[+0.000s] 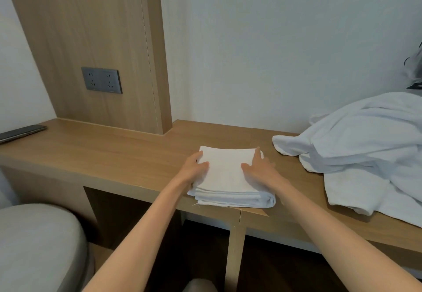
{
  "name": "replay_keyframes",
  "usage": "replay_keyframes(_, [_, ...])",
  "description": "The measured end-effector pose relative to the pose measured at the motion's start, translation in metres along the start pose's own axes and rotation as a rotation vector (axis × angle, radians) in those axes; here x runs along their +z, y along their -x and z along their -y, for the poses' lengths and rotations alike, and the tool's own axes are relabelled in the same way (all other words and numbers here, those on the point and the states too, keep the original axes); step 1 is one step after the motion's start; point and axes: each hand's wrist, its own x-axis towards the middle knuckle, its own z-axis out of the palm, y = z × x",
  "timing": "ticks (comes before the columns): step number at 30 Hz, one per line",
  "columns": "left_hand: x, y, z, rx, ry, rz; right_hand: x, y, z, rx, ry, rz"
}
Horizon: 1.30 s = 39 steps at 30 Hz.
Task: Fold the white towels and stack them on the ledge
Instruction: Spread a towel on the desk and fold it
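Grey socket plate (pixel 101 80): set into the wood panel (pixel 91 29) above the ledge, two outlets side by side; any lettering on it is too small to read.
Task's thing: the folded towel (pixel 228 177), a white, flat rectangle with several layers showing along its near edge, a rounded fold at the near right corner and a stray thread at the near left.
Where it lies: on the ledge (pixel 114 154), its near edge right at the ledge's front lip, above the post (pixel 235 246) that holds the ledge up.
Left hand (pixel 194 168): fingers straight along the towel's left side, thumb laid on top; resting on it, not clenched.
Right hand (pixel 260 166): fingers stretched along the towel's right side, thumb on the top layer (the same relaxed pose, mirrored).
Still unfolded: loose towels (pixel 365 154), a rumpled white heap on the right part of the ledge, near the folded one but apart from it.
Surface: light wood-grain, with a seam in the front lip just right of the post.
Left end: a dark phone (pixel 21 133) lies flat on the ledge.
Room: pale wall (pixel 274 40) behind; a dark object (pixel 414 70) at the right edge, too cropped to tell; a grey cushion (pixel 34 246) at lower left; dark floor (pixel 201 246) under the ledge.
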Motion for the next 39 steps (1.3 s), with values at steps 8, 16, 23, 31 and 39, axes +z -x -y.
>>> replay_keyframes(8, [0.011, 0.013, -0.01, 0.055, 0.131, -0.025, -0.004, 0.004, -0.013, -0.009, -0.283, -0.078])
replay_keyframes(16, [0.029, 0.025, -0.001, 0.063, 0.0, -0.086, -0.003, 0.012, -0.013, 0.059, -0.011, -0.114])
replay_keyframes(23, [0.042, 0.048, 0.009, 0.163, -0.128, -0.285, 0.002, 0.026, -0.015, -0.059, -0.079, -0.258])
replay_keyframes(31, [0.036, 0.062, 0.005, 0.107, 0.28, -0.228, -0.006, 0.051, -0.004, -0.443, -0.468, -0.481])
replay_keyframes(39, [0.019, 0.067, -0.006, 0.1, 0.584, -0.036, -0.025, 0.075, 0.012, -0.608, -0.566, -0.53])
